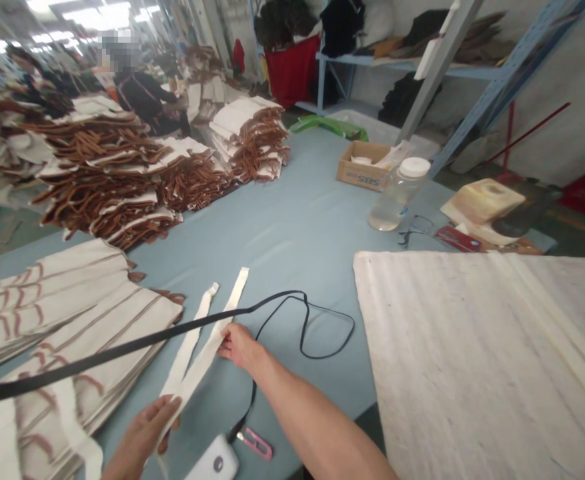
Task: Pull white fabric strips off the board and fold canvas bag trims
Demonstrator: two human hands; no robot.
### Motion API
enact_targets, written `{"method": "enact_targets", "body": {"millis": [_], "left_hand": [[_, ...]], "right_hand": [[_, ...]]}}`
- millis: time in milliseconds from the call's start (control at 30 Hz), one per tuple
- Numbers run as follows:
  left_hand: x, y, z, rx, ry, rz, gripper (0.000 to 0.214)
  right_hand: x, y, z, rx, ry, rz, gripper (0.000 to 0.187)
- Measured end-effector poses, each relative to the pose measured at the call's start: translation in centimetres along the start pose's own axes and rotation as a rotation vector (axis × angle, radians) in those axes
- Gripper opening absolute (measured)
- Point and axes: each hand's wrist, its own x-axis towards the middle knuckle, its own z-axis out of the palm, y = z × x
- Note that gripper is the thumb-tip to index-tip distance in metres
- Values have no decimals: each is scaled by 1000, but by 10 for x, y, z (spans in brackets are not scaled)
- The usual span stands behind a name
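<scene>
Two cream fabric strips [207,333] lie in a narrow V on the blue-grey table [292,220]. My right hand [237,345] pinches the longer strip near its middle. My left hand [145,433] holds the near ends of the strips at the table's front edge, fingers curled on the cloth. A black strap [122,347] crosses over the strips from the left and loops into a thin black cord [322,333] beside my right hand.
Stacks of cream bags with brown handles [47,313] lie left; more piles [122,173] behind. A large cream cloth stack [482,360] fills the right. A white device [215,461] and pink snips [257,443] sit near. A plastic jar [397,193], cardboard box [365,170], and another person [142,93] are farther off.
</scene>
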Motion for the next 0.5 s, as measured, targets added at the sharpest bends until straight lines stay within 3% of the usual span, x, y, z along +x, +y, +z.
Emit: {"method": "enact_targets", "body": {"millis": [267, 500], "left_hand": [[5, -22, 20, -8, 47, -58, 69], [-8, -41, 13, 38, 45, -64, 74]], "right_hand": [[0, -15, 1, -12, -5, 14, 41], [-3, -26, -1, -214, 52, -93, 41]]}}
